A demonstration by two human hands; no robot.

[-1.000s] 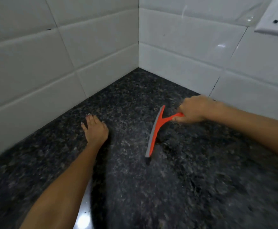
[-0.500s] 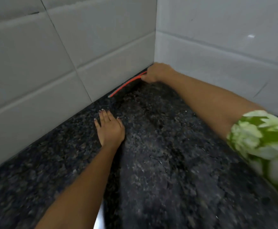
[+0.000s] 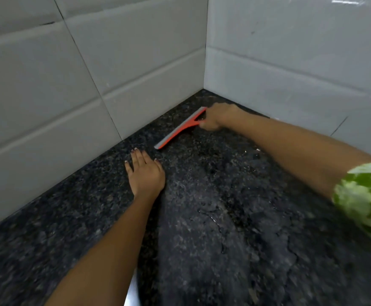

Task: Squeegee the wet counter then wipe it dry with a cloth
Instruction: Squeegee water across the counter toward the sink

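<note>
An orange squeegee (image 3: 178, 131) with a grey rubber blade lies on the dark speckled granite counter (image 3: 235, 228), near the inner corner of the tiled walls. My right hand (image 3: 218, 117) grips its handle, the blade running roughly parallel to the left wall and a little off it. My left hand (image 3: 144, 173) rests flat on the counter with straight fingers, just below the blade's near end. Water streaks and droplets glisten on the counter to the right of my left arm. No cloth is in view.
White tiled walls (image 3: 69, 89) meet in a corner behind the squeegee and bound the counter on the left and at the back. A shiny metal strip (image 3: 132, 294) shows at the bottom edge beside my left forearm.
My right hand carried the squeegee from mid-counter up against the left wall at the corner, and has now drawn it a short way back off the wall. My left hand stayed flat.
</note>
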